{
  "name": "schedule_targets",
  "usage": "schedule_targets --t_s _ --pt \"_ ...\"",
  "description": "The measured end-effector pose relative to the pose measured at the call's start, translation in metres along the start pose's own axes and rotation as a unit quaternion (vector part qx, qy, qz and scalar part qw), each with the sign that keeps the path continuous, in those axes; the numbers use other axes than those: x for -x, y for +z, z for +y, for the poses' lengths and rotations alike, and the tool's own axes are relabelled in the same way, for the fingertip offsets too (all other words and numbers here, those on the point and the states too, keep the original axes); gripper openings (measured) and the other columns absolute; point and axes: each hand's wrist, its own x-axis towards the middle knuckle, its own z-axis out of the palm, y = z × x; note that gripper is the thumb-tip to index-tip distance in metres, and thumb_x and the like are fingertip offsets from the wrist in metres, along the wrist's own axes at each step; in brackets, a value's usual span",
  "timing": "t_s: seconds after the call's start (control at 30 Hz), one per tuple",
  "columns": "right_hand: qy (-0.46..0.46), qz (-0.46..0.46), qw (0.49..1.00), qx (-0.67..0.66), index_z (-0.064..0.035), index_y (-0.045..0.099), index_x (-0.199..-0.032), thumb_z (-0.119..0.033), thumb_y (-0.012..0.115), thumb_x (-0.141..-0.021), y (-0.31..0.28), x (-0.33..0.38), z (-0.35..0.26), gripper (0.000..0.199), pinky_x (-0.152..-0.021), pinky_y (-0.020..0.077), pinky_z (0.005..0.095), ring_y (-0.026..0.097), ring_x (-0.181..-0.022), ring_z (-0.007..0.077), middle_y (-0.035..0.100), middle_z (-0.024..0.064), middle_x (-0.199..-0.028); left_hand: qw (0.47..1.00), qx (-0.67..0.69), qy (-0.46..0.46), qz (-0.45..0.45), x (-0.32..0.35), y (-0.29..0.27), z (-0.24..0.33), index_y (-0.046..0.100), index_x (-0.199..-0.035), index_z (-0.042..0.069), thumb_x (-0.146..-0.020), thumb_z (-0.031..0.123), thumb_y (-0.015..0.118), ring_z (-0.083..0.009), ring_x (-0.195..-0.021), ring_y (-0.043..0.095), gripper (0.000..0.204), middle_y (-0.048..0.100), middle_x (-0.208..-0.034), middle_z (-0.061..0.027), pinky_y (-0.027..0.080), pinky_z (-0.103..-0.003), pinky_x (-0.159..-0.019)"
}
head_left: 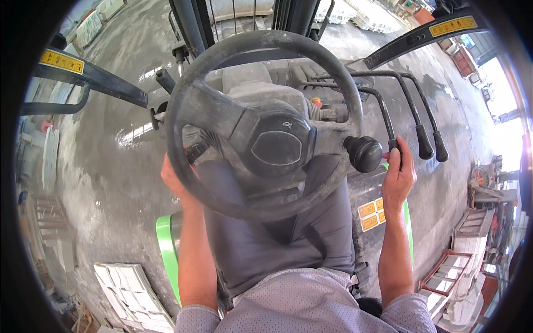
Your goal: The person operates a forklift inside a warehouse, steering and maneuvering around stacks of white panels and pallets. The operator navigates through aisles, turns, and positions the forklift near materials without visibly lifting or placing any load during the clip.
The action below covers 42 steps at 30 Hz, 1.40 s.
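Observation:
My right hand (pixel 399 175) is closed on the black grip of the nearest control lever (pixel 383 108), thumb and fingers at its top. Just left of that hand, a round black spinner knob (pixel 365 154) is fixed to the steering wheel (pixel 266 213). My left hand (pixel 173 176) is low at the wheel's left side, partly behind the rim. Its fingers are hidden there, close to a black handle (pixel 196 151) seen inside the rim. I cannot tell whether it grips that handle.
Two more bent levers (pixel 425 143) (pixel 440 147) stand right of my right hand. Ahead rises the dark mast (pixel 191 25) of the forklift. Pale slabs (pixel 133 297) lie on the floor at lower left. Frames and stacked material (pixel 447 272) line the right side.

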Motion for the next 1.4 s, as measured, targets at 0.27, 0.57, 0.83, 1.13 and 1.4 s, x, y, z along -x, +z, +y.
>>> schedule_targets --t_s 0.27,0.57,0.83,1.13,1.4 --pt "0.003 -0.003 1.000 0.013 -0.0040 0.067 -0.130 -0.020 0.058 -0.107 -0.057 0.040 0.013 0.030 -0.079 0.0545 0.0347 0.073 -0.086 0.0208 0.074 0.0119 -0.098 1.000 -0.006 -0.020 0.008 0.057 -0.036 0.009 0.072 -0.095 0.002 -0.103 0.021 0.056 -0.0145 -0.062 0.061 0.026 0.064 -0.076 -0.0050 0.046 -0.032 -0.054" --pt "-0.175 0.067 0.982 0.036 -0.0007 0.066 -0.128 -0.016 0.066 -0.100 -0.118 0.050 -0.022 0.031 -0.104 0.0483 0.0410 0.065 -0.117 0.0318 0.069 0.0163 -0.126 1.000 -0.014 -0.023 0.004 0.125 -0.077 0.030 0.072 -0.097 0.003 -0.096 0.015 0.061 -0.0190 -0.065 0.063 0.017 0.066 -0.077 -0.0076 0.049 -0.035 -0.059" --pt "-0.212 -0.134 0.948 -0.196 0.0036 0.067 -0.095 0.005 0.059 -0.086 -0.183 0.145 -0.041 0.012 -0.087 0.0487 0.0371 0.063 -0.092 0.0258 0.068 0.0132 -0.089 1.000 0.013 -0.014 0.023 0.229 -0.109 0.072 0.053 -0.076 0.003 -0.111 0.031 0.048 -0.0105 -0.066 0.038 0.045 0.042 -0.067 0.0011 0.033 -0.035 -0.055" --pt "-0.225 -0.136 0.947 -0.184 -0.0008 0.059 -0.087 0.006 0.061 -0.078 -0.217 0.200 -0.004 0.011 -0.083 0.0485 0.0476 0.061 -0.081 0.0301 0.062 0.0122 -0.084 0.987 0.043 -0.152 -0.003 0.280 -0.113 0.105 0.065 -0.086 -0.002 -0.107 0.025 0.048 -0.0238 -0.067 0.059 0.038 0.061 -0.073 -0.0180 0.048 -0.040 -0.065" --pt "-0.309 -0.248 0.884 -0.249 -0.0120 0.068 -0.080 -0.009 0.083 -0.072 -0.181 0.257 -0.052 0.017 -0.089 0.0545 0.0452 0.068 -0.088 0.0235 0.069 0.0052 -0.090 0.987 -0.148 -0.049 -0.026 0.266 -0.123 0.055 0.074 -0.104 -0.004 -0.101 0.012 0.056 -0.0226 -0.092 0.072 0.025 0.076 -0.105 -0.0111 0.057 -0.034 -0.078"
